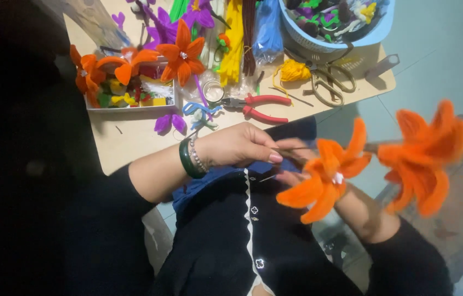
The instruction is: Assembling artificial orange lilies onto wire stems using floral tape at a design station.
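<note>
Both hands pinch thin wire stems above the lap: the left hand and right hand hold two fuzzy orange pipe-cleaner lilies. Red-handled pliers lie on the beige worktop behind.

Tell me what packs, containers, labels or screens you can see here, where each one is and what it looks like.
Clear bag of blue pipe cleaners: table's far edge, long, see-through.
Shallow white tray: table's left, rectangular, holding small colourful bits.
Light blue basket: far right of table, round, slotted wall.
No labels, signs or screens show.
</note>
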